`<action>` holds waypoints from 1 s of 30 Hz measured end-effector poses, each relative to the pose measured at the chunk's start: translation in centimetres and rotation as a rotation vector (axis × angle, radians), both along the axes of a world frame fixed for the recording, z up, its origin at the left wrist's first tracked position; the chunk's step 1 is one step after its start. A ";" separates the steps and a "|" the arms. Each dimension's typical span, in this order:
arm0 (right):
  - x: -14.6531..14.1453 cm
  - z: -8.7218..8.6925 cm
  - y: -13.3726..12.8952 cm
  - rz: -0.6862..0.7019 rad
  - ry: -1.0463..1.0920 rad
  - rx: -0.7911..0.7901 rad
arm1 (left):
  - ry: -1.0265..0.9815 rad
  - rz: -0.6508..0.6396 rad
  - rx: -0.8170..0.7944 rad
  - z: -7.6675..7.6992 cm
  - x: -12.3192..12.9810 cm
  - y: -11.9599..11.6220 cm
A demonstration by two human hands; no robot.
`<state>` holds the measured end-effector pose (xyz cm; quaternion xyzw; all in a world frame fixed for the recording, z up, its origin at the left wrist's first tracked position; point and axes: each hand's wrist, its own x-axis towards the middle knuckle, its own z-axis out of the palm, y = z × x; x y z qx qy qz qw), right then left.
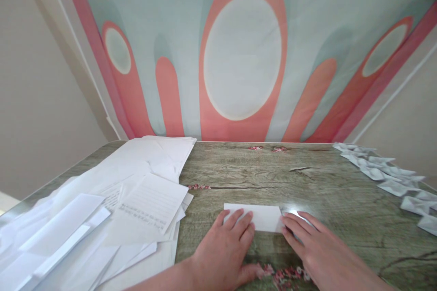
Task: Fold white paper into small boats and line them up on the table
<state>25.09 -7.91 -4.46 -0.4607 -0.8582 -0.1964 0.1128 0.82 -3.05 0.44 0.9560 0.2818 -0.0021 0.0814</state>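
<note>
A small white strip of folded paper point(268, 218) lies flat on the wood-patterned table in front of me. My left hand point(228, 241) rests on its left end, palm down, with the fingers stretched out and the thumb apart. At the other end, the fingertips of my right hand point(309, 241) touch the paper's right edge, fingers extended and fairly close together. The right thumb is hidden beneath that hand. Neither hand is closed around the paper.
On the left, a broad heap of loose white sheets point(136, 154) spreads over the table point(239, 168), some with printed lines. Several folded white paper pieces point(385, 170) run in a row along the right edge. A patterned fabric backdrop point(180, 9) stands behind the table.
</note>
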 end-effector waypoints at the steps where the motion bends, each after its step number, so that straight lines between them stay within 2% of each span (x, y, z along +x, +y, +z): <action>1: 0.1 0.0 -0.1 -0.010 -0.001 0.011 | 0.002 0.002 -0.004 0.0 0.0 0.0; 10: -0.2 0.1 -0.1 -0.032 -0.001 0.025 | -0.004 0.001 -0.069 0.5 0.0 0.1; 15: -1.2 0.4 0.4 0.031 0.025 0.089 | -0.012 -0.004 -0.097 0.3 0.0 0.1; 20: -2.6 0.6 0.7 0.090 0.079 0.161 | -0.020 -0.003 -0.069 0.0 -0.2 0.2; 30: -2.8 0.3 0.7 0.102 0.069 0.141 | -0.019 0.003 -0.034 0.0 -0.1 0.1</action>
